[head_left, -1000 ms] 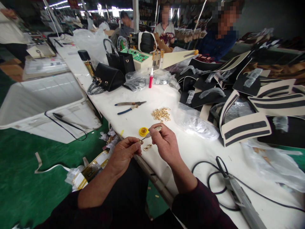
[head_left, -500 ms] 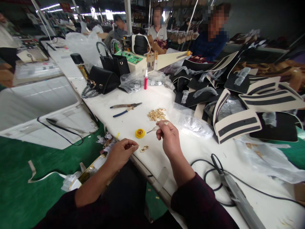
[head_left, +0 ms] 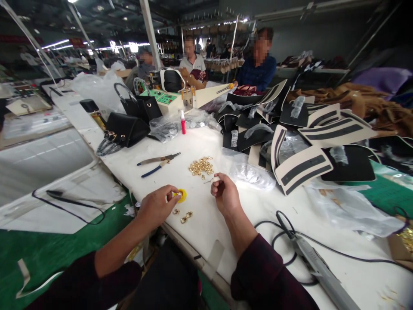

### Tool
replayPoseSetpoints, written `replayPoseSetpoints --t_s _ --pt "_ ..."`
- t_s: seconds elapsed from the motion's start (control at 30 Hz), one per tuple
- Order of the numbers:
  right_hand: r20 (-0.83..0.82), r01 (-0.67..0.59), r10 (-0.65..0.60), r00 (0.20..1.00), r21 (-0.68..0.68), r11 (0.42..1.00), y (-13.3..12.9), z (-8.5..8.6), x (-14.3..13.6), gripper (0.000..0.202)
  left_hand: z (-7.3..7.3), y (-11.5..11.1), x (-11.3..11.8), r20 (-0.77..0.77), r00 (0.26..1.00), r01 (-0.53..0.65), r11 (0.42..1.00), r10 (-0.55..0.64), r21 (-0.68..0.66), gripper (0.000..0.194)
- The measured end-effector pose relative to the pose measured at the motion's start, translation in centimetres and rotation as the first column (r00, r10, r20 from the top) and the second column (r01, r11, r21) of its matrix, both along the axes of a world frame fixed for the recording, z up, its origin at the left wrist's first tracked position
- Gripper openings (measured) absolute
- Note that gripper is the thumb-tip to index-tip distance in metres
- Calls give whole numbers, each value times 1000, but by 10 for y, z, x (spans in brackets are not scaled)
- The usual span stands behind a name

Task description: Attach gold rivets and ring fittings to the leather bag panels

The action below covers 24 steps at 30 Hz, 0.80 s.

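My left hand [head_left: 158, 206] reaches over the small round yellow container [head_left: 182, 196], thumb and fingertips pinched at its rim; whatever is between them is too small to make out. In my right hand [head_left: 226, 193] is a thin screwdriver with a pale handle [head_left: 217, 178], its tip pointing left. Beyond that hand lies a pile of gold links [head_left: 200, 165]. A pair of joined gold links [head_left: 186, 217] and a single gold link [head_left: 176, 211] rest near the table edge. Pliers [head_left: 158, 163] with worn handles lie behind the yellow container.
Black handbags [head_left: 127, 129], a red bottle [head_left: 183, 122] and a green-panelled machine [head_left: 166, 100] stand farther back. Black and cream pieces [head_left: 303, 168] are heaped at right. A grey corded tool [head_left: 318, 267] lies at front right. People sit across the table.
My left hand has moved from beside the links to the yellow container. A single gold link now lies near the pair. My right hand still holds the screwdriver; the view has shifted.
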State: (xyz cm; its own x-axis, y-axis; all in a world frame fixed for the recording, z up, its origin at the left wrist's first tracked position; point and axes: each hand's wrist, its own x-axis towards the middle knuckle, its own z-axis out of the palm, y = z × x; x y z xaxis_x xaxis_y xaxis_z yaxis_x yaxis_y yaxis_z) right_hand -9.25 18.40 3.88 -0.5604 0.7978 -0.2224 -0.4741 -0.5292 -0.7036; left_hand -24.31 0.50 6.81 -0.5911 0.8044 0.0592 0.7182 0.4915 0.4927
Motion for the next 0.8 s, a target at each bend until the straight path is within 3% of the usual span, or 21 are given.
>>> replayPoseSetpoints --t_s 0.07,0.17,0.27,0.37,0.47,0.57,0.8 --pt "-44 9 -10 999 -29 1000 4 2 1 22 15 29 -3 -110 990 89 995 -93 -44 29" --pt "-84 30 -35 996 -60 998 10 5 4 24 26 82 -1 -220 943 200 953 -250 -227 33" --pt "-108 57 -64 992 -67 996 17 6 8 24 19 126 2 -227 921 246 925 -316 -289 29" --pt "-109 75 -81 991 -57 996 24 5 11 25 3 149 2 -223 917 249 912 -331 -327 23" --pt "-117 75 -82 990 -57 996 26 4 12 25 -8 156 -2 -200 926 246 912 -322 -328 19" --pt "-122 71 -78 990 -59 996 26 4 12 25 -11 154 -4 -157 939 256 926 -307 -277 17" --pt "-108 89 -88 990 11 996 25 13 15 25 5 124 0 90 952 291 957 -291 14 13"
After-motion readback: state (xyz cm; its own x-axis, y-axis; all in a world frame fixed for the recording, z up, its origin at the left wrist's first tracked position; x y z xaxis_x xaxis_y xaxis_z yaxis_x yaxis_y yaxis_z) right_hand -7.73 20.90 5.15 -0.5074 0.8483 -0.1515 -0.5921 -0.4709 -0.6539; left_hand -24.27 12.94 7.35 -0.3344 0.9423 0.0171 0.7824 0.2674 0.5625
